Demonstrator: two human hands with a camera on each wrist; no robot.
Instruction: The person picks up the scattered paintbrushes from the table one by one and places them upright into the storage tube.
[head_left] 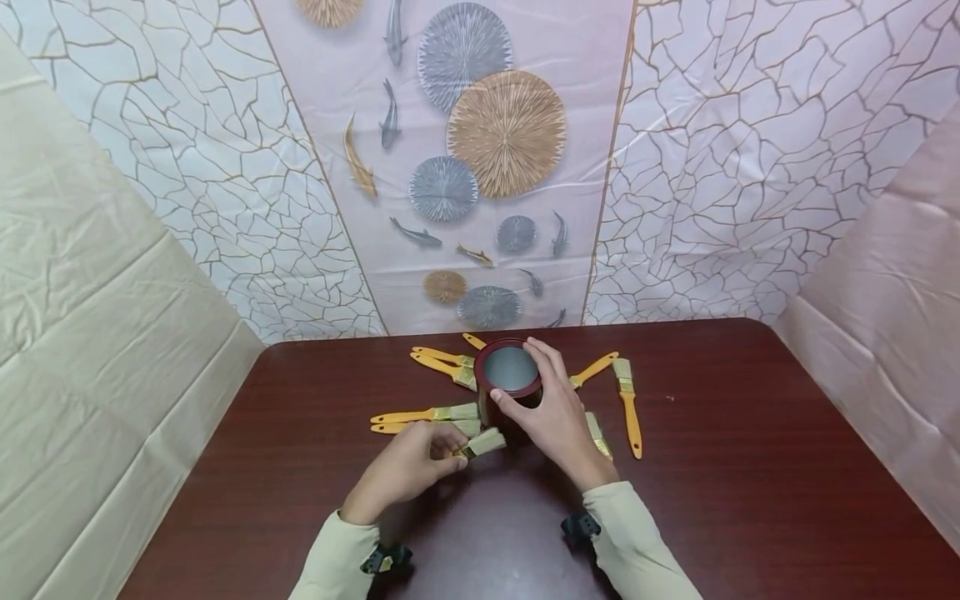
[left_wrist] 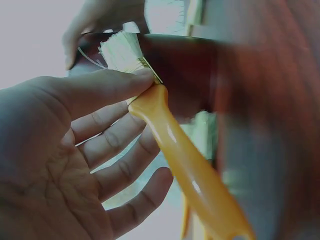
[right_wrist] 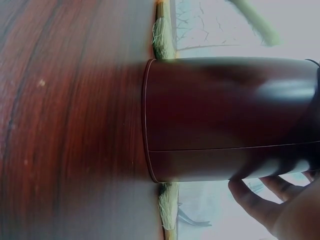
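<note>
A paintbrush [head_left: 486, 443] with a yellow handle and pale bristles is pinched by my left hand [head_left: 405, 467] between thumb and fingers. In the left wrist view its handle [left_wrist: 185, 155] slants down to the right, and my thumb presses on the metal band. My right hand [head_left: 558, 425] grips a dark maroon round canister [head_left: 480, 371] near its open rim, thumb on the near side and fingers on the far right. The canister stands upright on the table, as its wall [right_wrist: 225, 110] shows in the right wrist view. The held brush's bristles point toward the canister's near left side.
Several more yellow-handled brushes lie around the canister: a pair [head_left: 405, 417] at left, another pair [head_left: 442, 358] behind it, one brush [head_left: 596, 368] at right and another [head_left: 630, 417] farther right. The dark wooden table [head_left: 720, 500] ends at a patterned cloth backdrop [head_left: 480, 250].
</note>
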